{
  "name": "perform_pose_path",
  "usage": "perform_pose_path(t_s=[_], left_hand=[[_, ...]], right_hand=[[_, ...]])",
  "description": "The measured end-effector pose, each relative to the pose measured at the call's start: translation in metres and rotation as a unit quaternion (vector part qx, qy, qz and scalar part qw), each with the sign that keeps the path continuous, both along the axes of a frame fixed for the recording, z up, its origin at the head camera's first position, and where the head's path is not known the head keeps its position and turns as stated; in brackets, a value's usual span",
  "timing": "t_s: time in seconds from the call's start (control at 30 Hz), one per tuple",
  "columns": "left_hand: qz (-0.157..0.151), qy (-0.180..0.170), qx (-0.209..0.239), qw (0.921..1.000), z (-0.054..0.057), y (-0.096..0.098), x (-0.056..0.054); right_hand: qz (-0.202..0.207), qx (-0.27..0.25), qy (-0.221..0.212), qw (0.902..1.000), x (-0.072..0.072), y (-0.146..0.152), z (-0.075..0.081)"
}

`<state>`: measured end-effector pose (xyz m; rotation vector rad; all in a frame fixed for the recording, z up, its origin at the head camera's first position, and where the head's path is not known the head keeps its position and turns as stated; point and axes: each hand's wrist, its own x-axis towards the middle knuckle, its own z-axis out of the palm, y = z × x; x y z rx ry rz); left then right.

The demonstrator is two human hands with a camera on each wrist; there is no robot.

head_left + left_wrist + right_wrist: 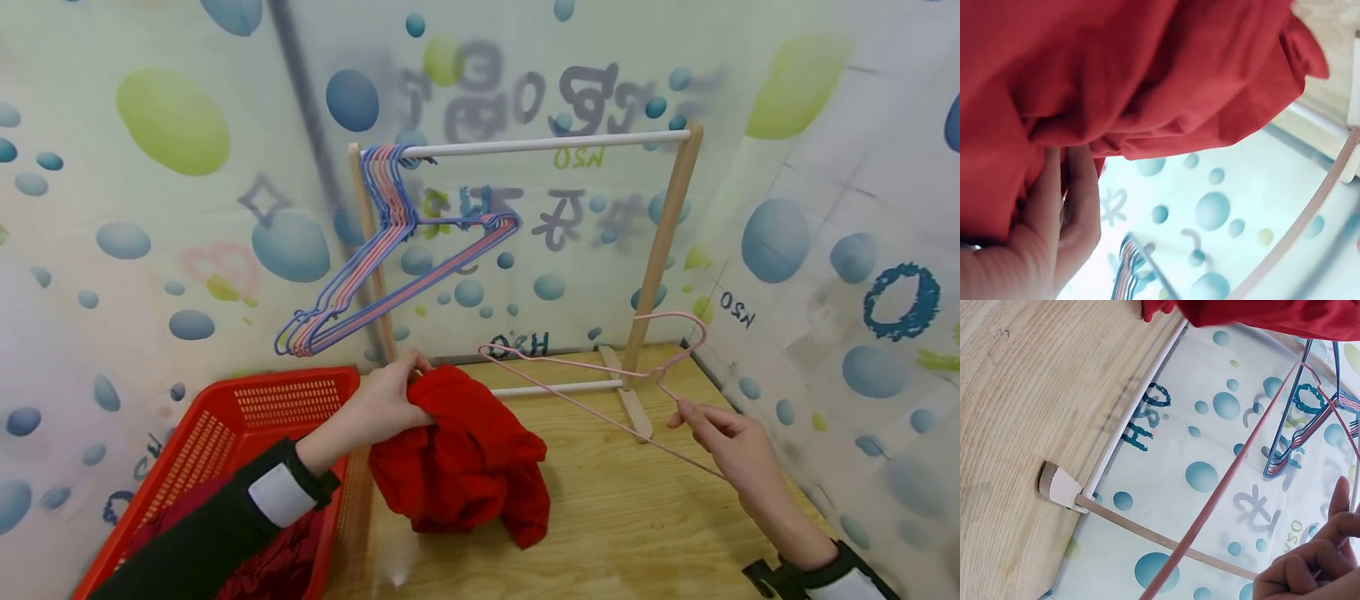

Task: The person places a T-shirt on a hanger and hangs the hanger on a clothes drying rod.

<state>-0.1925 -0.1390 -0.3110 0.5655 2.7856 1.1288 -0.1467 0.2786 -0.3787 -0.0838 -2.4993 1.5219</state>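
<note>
A bunched red garment (468, 450) hangs from my left hand (386, 400), which grips it by its upper left side above the table. Its exact kind is hidden by the folds. In the left wrist view the thumb and fingers of that hand pinch into the red cloth (1147, 81). My right hand (738, 454) pinches a pink wire hanger (570, 362) near the neck, and the hook points up and to the left. One corner of this hanger reaches toward the garment. The right wrist view shows the pink hanger (1222, 481) crossing diagonally before the curled fingers.
Several blue and pink hangers (397, 250) hang at the left end of a white rail (547, 145) on a wooden rack (663, 242). A red plastic basket (225, 408) with dark red cloth (273, 554) stands at left on the wooden table (615, 525). Patterned sheets surround the table.
</note>
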Motion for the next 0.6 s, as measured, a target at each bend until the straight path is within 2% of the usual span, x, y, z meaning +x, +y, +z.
perform_pose_path(t_s=[0.2,0.47,0.6], left_hand=[[-0.013,-0.014,-0.039,0.9991,-0.009,0.004,0.002],[-0.086,-0.071,-0.048,0.9926,-0.01,-0.004,0.006],[-0.087,-0.058,-0.059,0.9928,-0.013,-0.011,0.006]], right_hand=[[0.002,0.011,0.003,0.9999,0.0,-0.003,0.0],[0.003,0.018,-0.002,0.9998,-0.001,-0.005,-0.001],[0.009,0.016,0.0,0.9998,-0.001,-0.006,-0.001]])
